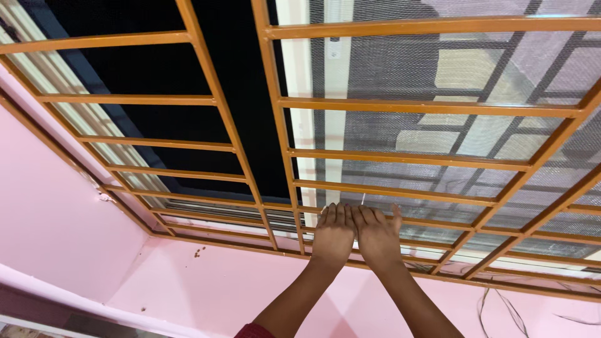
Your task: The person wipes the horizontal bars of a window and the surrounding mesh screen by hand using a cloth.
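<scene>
Hands, two of them, lie flat side by side at the lower middle of the frame: the left hand (333, 235) and the right hand (376, 235) touch along their inner edges, fingers stretched wide and gripping nothing, fingertips pointing toward the top of the frame. Both press on the orange window grille (400, 106), which fills the upper frame in two panels. Its long horizontal bars run left to right, tilting slightly; about six show in each panel. Grey mesh screen (451, 75) sits behind the right panel. Pink wall (188, 288) spreads below.
</scene>
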